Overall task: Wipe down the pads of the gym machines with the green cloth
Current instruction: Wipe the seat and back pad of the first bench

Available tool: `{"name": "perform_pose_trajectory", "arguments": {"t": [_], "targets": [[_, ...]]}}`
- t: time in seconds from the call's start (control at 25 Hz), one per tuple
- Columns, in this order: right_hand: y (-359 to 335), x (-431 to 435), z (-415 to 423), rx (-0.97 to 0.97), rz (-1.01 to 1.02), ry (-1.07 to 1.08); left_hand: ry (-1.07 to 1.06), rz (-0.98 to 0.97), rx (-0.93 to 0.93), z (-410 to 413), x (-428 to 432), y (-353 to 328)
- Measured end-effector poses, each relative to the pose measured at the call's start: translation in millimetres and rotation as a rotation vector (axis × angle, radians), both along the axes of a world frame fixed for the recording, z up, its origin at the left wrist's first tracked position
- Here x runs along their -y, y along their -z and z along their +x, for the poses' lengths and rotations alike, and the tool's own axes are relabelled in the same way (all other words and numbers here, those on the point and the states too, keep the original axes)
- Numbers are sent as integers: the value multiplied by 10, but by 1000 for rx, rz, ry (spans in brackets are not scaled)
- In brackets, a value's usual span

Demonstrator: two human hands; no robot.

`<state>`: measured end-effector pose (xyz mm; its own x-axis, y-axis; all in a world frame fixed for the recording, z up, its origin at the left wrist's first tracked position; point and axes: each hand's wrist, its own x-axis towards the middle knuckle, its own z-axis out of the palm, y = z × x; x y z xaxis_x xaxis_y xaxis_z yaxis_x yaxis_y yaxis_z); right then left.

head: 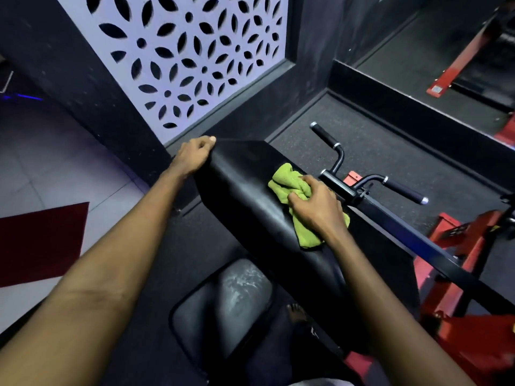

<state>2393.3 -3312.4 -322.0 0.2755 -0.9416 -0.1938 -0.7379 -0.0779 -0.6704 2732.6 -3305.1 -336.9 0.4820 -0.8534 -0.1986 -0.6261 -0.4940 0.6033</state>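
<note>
Fingers (308,179) of the right hand (317,207) are closed on the half-covered cloth (287,182). The pad (245,190) is gripped by the left hand (195,156).

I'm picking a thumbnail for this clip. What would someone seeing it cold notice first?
The green cloth jumps out, bunched under the right hand on the long black pad at the centre. Next, the left hand gripping the pad's far corner, and the white patterned screen on the wall behind. The red machine frame stands at right.
</note>
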Motion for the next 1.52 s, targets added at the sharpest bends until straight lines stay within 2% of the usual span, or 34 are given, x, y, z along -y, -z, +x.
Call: {"name": "perform_pose_trajectory", "arguments": {"t": [0.16, 0.36, 0.6, 0.72, 0.84, 1.0, 1.12, 1.28, 1.36, 1.52], "targets": [[-114, -249, 224, -79, -92, 152, 166, -41, -66, 135, -4, 121], [-169, -884, 474, -133, -259, 277, 324, 0, -118, 252, -16, 133], [-160, -587, 1436, -35, -304, 144, 313, -22, -202, 312, 3, 136], [-12, -544, 1334, 37, -288, 247, 278, -81, -352, 379, -175, 213], [62, -484, 1312, -24, -280, 346, 284, -52, -481, 362, -539, 291], [6, -323, 1736, -77, -292, 229, 345, -114, -535, 488, -698, 553], [-32, -231, 2076, -95, -295, 216, 433, -184, -668, 653, -615, 750], [14, -322, 2288, -103, -338, 422, 567, -113, -808, 984, -352, 954], [32, -444, 2358, -126, -376, 457, 623, -85, -868, 1065, -267, 992], [-27, -431, 2461, -252, -338, 438, 654, -238, -839, 1007, -339, 1205]]}}
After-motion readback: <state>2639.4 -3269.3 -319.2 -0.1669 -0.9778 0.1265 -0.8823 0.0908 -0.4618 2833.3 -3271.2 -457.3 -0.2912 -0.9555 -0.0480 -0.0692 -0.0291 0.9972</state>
